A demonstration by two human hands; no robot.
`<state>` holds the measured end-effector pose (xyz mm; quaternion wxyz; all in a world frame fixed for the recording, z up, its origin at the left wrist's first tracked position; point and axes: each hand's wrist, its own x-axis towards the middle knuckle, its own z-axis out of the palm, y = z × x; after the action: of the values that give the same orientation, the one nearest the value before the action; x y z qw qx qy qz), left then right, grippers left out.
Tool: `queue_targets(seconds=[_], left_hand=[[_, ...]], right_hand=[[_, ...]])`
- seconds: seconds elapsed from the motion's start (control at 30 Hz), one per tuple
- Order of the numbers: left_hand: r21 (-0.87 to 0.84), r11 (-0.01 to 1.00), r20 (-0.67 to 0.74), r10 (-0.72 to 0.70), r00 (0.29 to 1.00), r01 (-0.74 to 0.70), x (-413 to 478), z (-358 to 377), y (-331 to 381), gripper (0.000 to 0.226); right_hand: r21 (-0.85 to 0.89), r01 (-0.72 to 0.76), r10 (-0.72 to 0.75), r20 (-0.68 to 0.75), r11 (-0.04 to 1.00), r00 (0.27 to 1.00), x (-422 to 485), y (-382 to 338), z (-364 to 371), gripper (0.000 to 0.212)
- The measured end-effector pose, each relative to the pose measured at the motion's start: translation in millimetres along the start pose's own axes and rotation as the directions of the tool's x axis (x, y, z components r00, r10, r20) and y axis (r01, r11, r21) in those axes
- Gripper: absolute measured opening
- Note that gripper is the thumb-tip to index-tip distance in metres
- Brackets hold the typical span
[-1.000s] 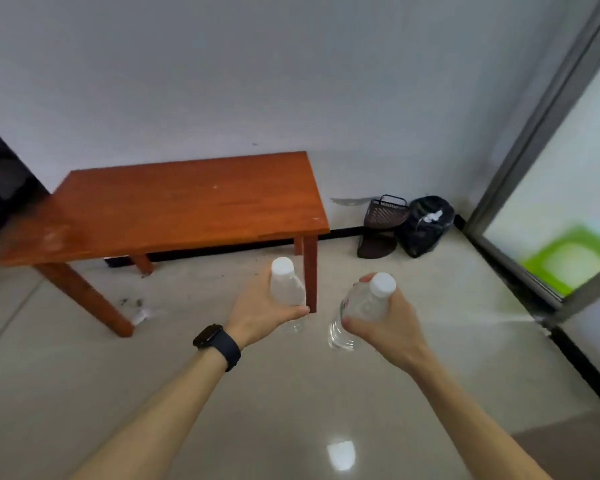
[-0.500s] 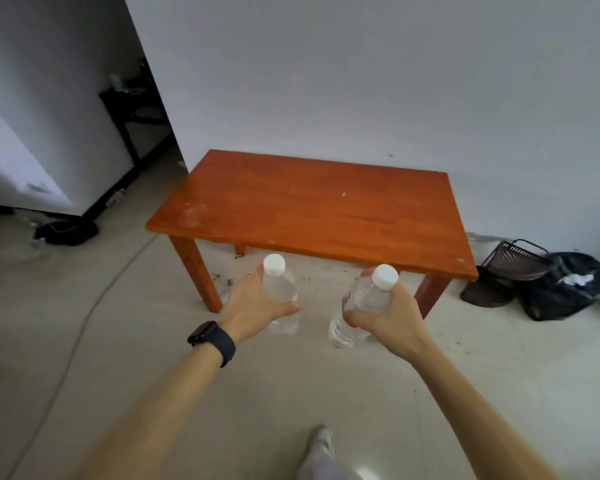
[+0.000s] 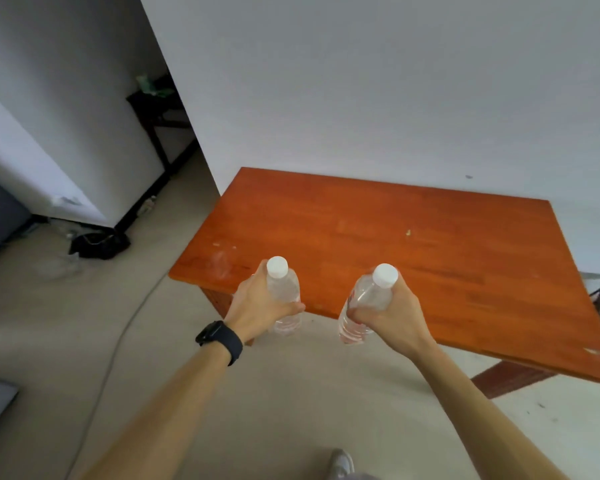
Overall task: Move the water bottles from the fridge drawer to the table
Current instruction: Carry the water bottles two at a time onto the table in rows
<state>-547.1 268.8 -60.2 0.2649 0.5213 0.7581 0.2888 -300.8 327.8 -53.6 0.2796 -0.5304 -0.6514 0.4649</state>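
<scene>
Wooden and orange, the table (image 3: pixel 413 244) stands against a white wall. Two clear, white-capped water bottles hang at its near edge. The left hand (image 3: pixel 257 306) wraps round the upright left bottle (image 3: pixel 286 289), and the right hand (image 3: pixel 392 313) clutches the tilted right bottle (image 3: pixel 368 297). Left of the table, a black bag (image 3: pixel 97 244) lies on the floor.
</scene>
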Motion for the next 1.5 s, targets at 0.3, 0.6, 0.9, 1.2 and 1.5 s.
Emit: queue_targets(seconds=[0.3,0.6,0.9,1.2,1.5], left_hand=[[-0.009,1.000,0.075,0.014,0.997,-0.014,176.4,-22.8,-40.2,0.072],[0.052,0.996,0.219,0.060,0.974,-0.073,382.0,-50.8,-78.2,0.073],[0.065,0.991,0.267,0.092,0.959,-0.113,539.4,-74.4,-115.3,0.071],[0.178,0.976,0.162,0.093,0.982,-0.122,658.4,-72.8,-132.2,0.068],[0.082,0.991,0.147,0.095,0.985,-0.108,716.0,-72.6,-138.8,0.070]], right_hand=[[-0.029,-0.054,0.055,0.012,0.998,0.998,157.8,-31.1,48.8,0.059],[-0.062,-0.163,0.163,-0.009,0.985,0.987,333.1,-52.8,122.0,0.062],[-0.126,-0.228,0.218,-0.086,0.966,0.972,473.8,-52.4,184.8,0.070],[-0.026,-0.243,0.234,-0.197,0.970,0.952,614.6,-68.1,221.1,0.068],[-0.040,-0.223,0.208,-0.227,0.974,0.951,688.7,-77.6,250.6,0.066]])
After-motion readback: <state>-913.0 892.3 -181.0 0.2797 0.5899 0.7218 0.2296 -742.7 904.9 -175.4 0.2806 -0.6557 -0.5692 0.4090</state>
